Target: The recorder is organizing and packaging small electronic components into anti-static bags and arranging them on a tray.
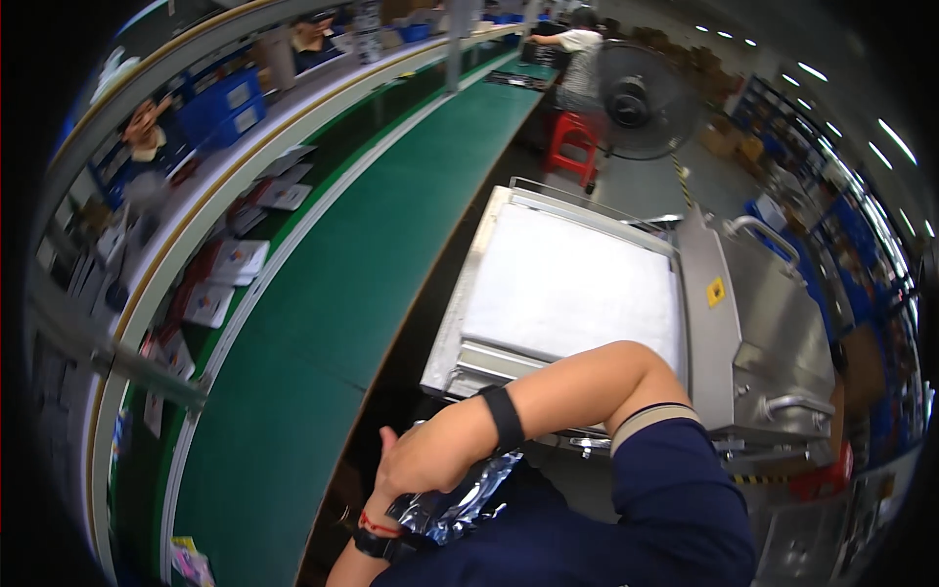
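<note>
Across my body reaches my right arm, bent at the elbow, with a black band on the forearm. My right hand (430, 457) is over a crumpled silver foil bag (476, 497), close against my dark blue shirt. One digit points up at its far side; the other fingers are hidden. Beneath it is my left hand (379, 504), mostly covered, with a red string and black watch at the wrist. Whether either hand grips the bag cannot be seen. Just beyond my right arm stands a steel machine (450, 344) with a white bed (577, 279) and a raised metal lid (758, 323).
A long green belt table (391, 254) runs along my left. Flat white and red packs (230, 269) line its far side below a shelf with blue bins (220, 108). Ahead are a red stool (574, 142), a black fan (631, 101) and a person (582, 64); other people work across the line.
</note>
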`<act>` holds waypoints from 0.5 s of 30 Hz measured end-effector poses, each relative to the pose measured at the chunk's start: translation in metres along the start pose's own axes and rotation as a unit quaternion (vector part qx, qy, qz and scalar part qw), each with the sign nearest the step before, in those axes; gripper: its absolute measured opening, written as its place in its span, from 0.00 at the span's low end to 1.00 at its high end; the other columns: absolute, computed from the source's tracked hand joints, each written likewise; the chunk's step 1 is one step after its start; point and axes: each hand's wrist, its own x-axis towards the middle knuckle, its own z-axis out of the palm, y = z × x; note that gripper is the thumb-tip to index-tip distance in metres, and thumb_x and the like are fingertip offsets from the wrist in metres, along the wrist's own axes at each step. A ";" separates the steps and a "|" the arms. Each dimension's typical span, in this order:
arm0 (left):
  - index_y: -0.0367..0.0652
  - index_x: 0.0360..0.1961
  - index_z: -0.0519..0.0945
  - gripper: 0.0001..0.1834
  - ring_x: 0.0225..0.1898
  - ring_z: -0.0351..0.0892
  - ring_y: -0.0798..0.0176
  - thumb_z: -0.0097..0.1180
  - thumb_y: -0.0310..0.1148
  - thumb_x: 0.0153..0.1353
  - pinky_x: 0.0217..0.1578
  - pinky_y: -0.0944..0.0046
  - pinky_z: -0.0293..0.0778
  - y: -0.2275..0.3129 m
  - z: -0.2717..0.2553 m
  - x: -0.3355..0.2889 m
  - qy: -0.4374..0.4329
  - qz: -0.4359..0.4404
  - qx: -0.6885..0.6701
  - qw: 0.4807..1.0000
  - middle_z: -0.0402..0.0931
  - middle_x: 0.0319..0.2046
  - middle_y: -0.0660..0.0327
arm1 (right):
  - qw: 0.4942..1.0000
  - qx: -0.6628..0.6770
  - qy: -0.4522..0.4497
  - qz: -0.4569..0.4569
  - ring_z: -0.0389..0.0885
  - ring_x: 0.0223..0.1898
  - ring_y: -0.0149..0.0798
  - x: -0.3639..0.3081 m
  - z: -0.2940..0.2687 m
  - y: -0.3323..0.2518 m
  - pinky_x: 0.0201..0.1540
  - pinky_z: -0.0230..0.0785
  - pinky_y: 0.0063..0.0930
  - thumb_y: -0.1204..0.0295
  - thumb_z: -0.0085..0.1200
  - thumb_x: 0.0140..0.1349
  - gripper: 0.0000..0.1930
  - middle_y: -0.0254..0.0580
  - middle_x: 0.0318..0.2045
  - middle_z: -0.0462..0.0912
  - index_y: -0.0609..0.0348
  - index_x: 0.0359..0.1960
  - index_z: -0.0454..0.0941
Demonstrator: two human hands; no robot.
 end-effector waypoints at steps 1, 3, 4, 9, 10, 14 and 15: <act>0.34 0.53 0.68 0.28 0.44 0.77 0.60 0.59 0.31 0.50 0.45 0.61 0.74 -0.010 -0.008 -0.012 -0.009 0.001 -0.007 1.000 0.75 0.43 0.54 | 0.993 -0.013 0.120 -0.008 0.76 0.41 0.54 -0.002 0.007 -0.001 0.43 0.68 0.43 0.74 0.57 0.44 0.19 0.56 0.39 0.77 0.69 0.40 0.72; 0.34 0.53 0.67 0.28 0.44 0.77 0.60 0.59 0.31 0.49 0.45 0.61 0.74 -0.013 -0.014 -0.021 -0.016 0.012 -0.026 0.999 0.75 0.43 0.54 | 0.946 -0.084 0.312 -0.024 0.74 0.41 0.45 0.000 0.021 -0.006 0.40 0.65 0.35 0.74 0.51 0.48 0.15 0.49 0.37 0.75 0.64 0.39 0.69; 0.34 0.53 0.67 0.29 0.44 0.76 0.60 0.59 0.31 0.49 0.45 0.61 0.74 -0.020 -0.019 -0.029 -0.017 0.018 -0.036 0.999 0.75 0.43 0.54 | 0.929 -0.111 0.354 -0.003 0.73 0.42 0.44 0.000 0.028 -0.009 0.41 0.64 0.34 0.74 0.52 0.48 0.15 0.47 0.36 0.74 0.63 0.39 0.69; 0.34 0.53 0.67 0.30 0.45 0.76 0.59 0.59 0.31 0.47 0.46 0.61 0.74 -0.020 -0.021 -0.027 -0.016 0.042 -0.093 0.995 0.75 0.43 0.54 | 0.874 -0.116 0.469 0.051 0.70 0.34 0.40 -0.011 0.050 -0.015 0.38 0.61 0.31 0.70 0.54 0.47 0.13 0.40 0.31 0.70 0.61 0.35 0.73; 0.34 0.53 0.67 0.30 0.45 0.76 0.59 0.59 0.31 0.47 0.46 0.61 0.73 -0.028 -0.023 -0.035 -0.011 0.050 -0.106 0.993 0.75 0.43 0.53 | 0.881 -0.073 0.464 0.060 0.71 0.35 0.39 -0.010 0.055 -0.012 0.38 0.61 0.31 0.70 0.55 0.46 0.11 0.39 0.31 0.72 0.60 0.31 0.74; 0.34 0.53 0.66 0.33 0.46 0.75 0.57 0.56 0.27 0.40 0.48 0.62 0.71 -0.025 -0.030 -0.036 0.017 0.054 -0.109 0.992 0.74 0.43 0.52 | 0.848 -0.038 0.527 0.040 0.72 0.36 0.38 -0.010 0.072 -0.004 0.40 0.60 0.33 0.70 0.56 0.44 0.04 0.35 0.29 0.76 0.55 0.21 0.78; 0.34 0.53 0.66 0.33 0.46 0.75 0.57 0.56 0.27 0.40 0.48 0.62 0.71 -0.024 -0.029 -0.036 0.019 0.050 -0.110 0.993 0.74 0.43 0.52 | 0.847 -0.035 0.529 0.041 0.72 0.36 0.38 -0.011 0.074 -0.005 0.40 0.60 0.33 0.70 0.56 0.44 0.04 0.35 0.29 0.76 0.55 0.21 0.78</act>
